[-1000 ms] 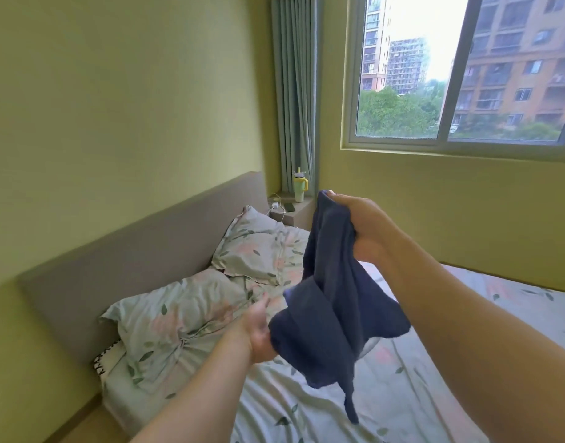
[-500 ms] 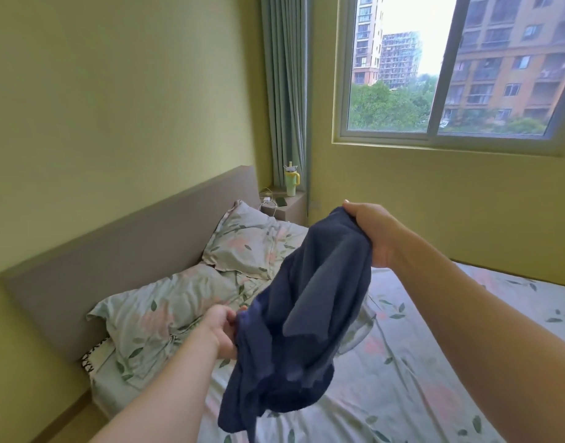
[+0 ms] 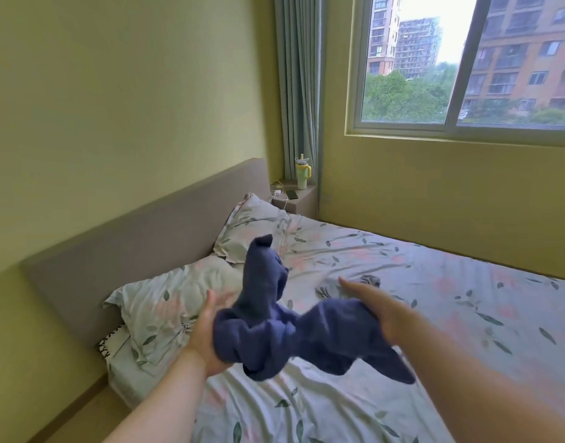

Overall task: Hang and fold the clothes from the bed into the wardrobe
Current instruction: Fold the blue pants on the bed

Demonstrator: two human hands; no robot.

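The fingers of the right hand stretch straight and flat over the navy garment, which hangs bunched below the palm. The left hand is pressed into the garment's other end with its thumb up. Its fingers are buried in cloth, so I cannot tell how far they curl. The garment hangs in the air between both hands, above the near-left part of the bed, with one end flipped upward. Farther off are floral pillows to the left, a grey garment on the sheet, and a tumbler on the nightstand.
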